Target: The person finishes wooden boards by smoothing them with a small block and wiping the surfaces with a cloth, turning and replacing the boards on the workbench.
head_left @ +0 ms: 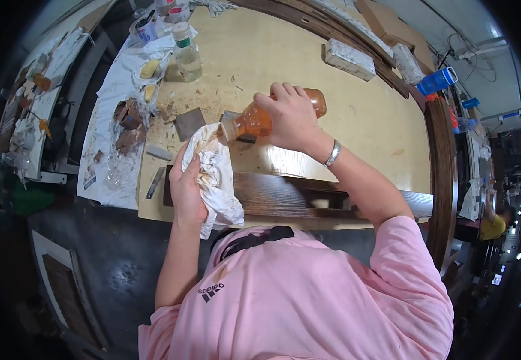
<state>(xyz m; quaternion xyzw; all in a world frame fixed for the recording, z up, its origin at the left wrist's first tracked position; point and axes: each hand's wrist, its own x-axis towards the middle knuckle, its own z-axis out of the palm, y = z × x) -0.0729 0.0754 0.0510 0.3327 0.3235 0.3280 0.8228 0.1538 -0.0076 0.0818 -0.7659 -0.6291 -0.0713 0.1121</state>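
My right hand (293,117) is wrapped round a clear bottle (254,122) of orange-brown liquid, tipped nearly on its side with the mouth to the left. The mouth meets the top of a crumpled white cloth (215,174), which has brownish stains. Gripping that cloth from its left side is my left hand (187,189), thumb over the folds. Below the hands lies a dark brown wooden piece (278,195) along the near table edge, with a rectangular recess toward its right. Dark flat pads (190,124) rest on the table behind the cloth.
An upright bottle of pale liquid (187,57) stands at the back left, beside a littered white sheet (107,162). A flat blade-like tool (155,183) lies at the left table edge. A wrapped white block (350,59) and a blue jug (437,81) are at the back right.
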